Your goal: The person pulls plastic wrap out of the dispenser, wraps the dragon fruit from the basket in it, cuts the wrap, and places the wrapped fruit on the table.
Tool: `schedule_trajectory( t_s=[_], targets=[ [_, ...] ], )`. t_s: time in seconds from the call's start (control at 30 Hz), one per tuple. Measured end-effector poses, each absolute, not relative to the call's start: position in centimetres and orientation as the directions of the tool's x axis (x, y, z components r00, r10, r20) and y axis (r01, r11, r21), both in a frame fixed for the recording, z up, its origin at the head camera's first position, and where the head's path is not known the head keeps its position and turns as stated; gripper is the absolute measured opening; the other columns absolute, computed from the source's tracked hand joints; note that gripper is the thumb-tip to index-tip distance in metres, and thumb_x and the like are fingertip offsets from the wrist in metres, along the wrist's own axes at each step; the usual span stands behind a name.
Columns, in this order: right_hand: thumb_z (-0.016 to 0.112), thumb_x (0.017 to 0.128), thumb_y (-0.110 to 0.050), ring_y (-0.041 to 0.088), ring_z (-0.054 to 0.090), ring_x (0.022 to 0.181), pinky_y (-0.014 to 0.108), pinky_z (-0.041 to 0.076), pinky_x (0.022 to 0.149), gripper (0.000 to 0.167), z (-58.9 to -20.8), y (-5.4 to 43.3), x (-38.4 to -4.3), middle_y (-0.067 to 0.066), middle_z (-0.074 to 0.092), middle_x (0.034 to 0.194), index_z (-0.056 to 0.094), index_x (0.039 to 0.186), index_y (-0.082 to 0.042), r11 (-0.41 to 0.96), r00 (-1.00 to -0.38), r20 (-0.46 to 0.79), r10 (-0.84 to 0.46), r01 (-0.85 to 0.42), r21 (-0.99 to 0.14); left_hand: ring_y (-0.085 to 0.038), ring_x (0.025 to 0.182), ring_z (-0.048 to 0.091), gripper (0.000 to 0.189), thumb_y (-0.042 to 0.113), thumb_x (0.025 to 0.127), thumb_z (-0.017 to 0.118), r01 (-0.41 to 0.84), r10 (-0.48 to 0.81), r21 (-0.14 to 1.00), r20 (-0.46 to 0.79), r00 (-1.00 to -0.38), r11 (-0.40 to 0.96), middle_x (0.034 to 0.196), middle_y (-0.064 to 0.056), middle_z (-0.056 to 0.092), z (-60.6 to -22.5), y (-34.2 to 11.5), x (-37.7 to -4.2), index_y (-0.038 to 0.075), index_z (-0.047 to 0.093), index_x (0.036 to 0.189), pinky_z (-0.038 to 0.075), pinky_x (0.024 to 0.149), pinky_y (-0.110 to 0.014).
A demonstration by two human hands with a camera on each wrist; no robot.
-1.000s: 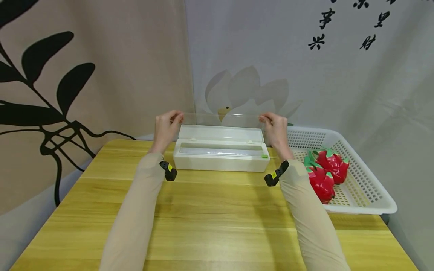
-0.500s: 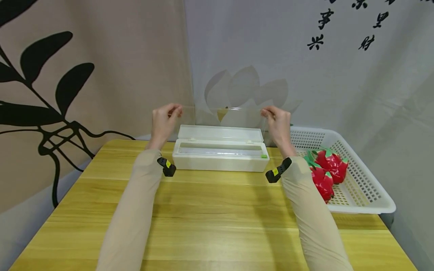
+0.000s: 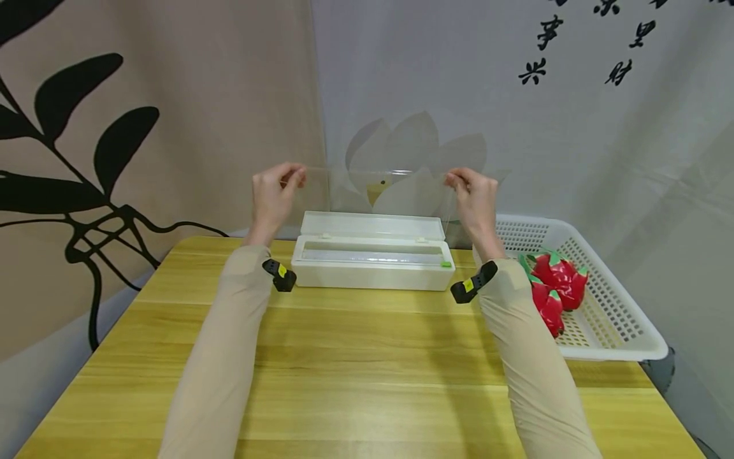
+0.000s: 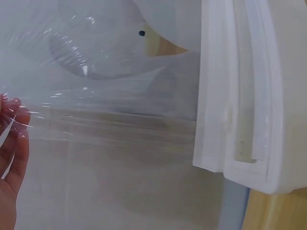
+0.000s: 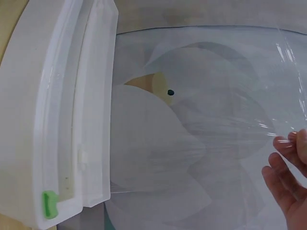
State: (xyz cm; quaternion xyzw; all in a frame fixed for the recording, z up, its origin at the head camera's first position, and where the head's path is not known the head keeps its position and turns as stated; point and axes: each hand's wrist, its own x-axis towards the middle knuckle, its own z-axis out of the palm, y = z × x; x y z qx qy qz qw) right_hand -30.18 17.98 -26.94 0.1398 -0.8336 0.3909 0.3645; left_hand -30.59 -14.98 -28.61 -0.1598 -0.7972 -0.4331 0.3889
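A sheet of clear plastic wrap (image 4: 96, 103) stretches upright between my two hands, above and behind a white cling film dispenser (image 3: 373, 277). My left hand (image 3: 274, 197) pinches the sheet's upper left corner, and my right hand (image 3: 476, 199) pinches the upper right one. In both wrist views the film gathers in creases at the fingertips and runs down to the dispenser. The dispenser's lid (image 3: 373, 225) stands raised along its back edge. A green slider (image 5: 50, 204) sits at the right end of the box, beside the long slot.
A white perforated basket (image 3: 616, 299) stands at the right of the wooden table (image 3: 367, 370), with red dragon fruits (image 3: 562, 280) in it, partly behind my right sleeve. A printed curtain (image 3: 413, 76) hangs close behind the table.
Both hands have risen and spread slightly apart, drawing the plastic wrap higher above the dispenser. The dispenser and basket stay in place.
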Motion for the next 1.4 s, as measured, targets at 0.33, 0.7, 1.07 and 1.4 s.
schedule_trajectory(
  t_s=[0.33, 0.7, 1.07, 1.4],
  targets=[
    [0.060, 0.092, -0.010, 0.031, 0.070, 0.080, 0.027, 0.054, 0.072, 0.020, -25.9, 17.9, -29.9, 0.021, 0.072, 0.086, 0.071, 0.094, 0.007, 0.657, -0.670, 0.740, 0.068, -0.528, -0.539, -0.029, 0.074, 0.068, 0.022, 0.014, 0.092, 0.061, 0.577, -0.097, 0.565, 0.759, -0.644, 0.589, 0.085, -0.020, 0.072, -27.3, -14.9, -30.1, -0.006, 0.071, 0.094, 0.039, 0.061, -0.001],
    [0.060, 0.091, -0.009, 0.033, 0.069, 0.075, 0.001, 0.037, 0.064, 0.020, -24.9, 17.7, -29.5, 0.022, 0.072, 0.084, 0.071, 0.092, 0.008, 0.652, -0.622, 0.778, 0.084, -0.556, -0.515, -0.029, 0.073, 0.069, 0.021, 0.013, 0.092, 0.061, 0.579, -0.112, 0.558, 0.770, -0.628, 0.594, 0.085, -0.020, 0.072, -26.0, -14.7, -29.7, -0.005, 0.071, 0.093, 0.039, 0.061, -0.001],
    [0.059, 0.093, -0.014, 0.031, 0.069, 0.076, 0.002, 0.038, 0.064, 0.026, -23.3, 17.5, -28.7, 0.023, 0.072, 0.085, 0.070, 0.091, 0.009, 0.651, -0.613, 0.782, 0.114, -0.548, -0.525, -0.026, 0.074, 0.069, 0.024, 0.016, 0.094, 0.059, 0.573, -0.124, 0.543, 0.783, -0.609, 0.614, 0.087, -0.019, 0.072, -24.7, -14.6, -29.2, -0.004, 0.071, 0.096, 0.040, 0.063, -0.001],
    [0.056, 0.095, -0.016, 0.028, 0.066, 0.075, 0.006, 0.040, 0.066, 0.026, -21.9, 17.2, -28.2, 0.021, 0.072, 0.085, 0.071, 0.093, 0.006, 0.666, -0.582, 0.804, 0.125, -0.551, -0.502, -0.026, 0.076, 0.068, 0.025, 0.018, 0.095, 0.058, 0.565, -0.160, 0.560, 0.782, -0.602, 0.606, 0.089, -0.017, 0.073, -23.0, -14.4, -28.4, -0.001, 0.072, 0.098, 0.044, 0.065, -0.003]
  ],
)
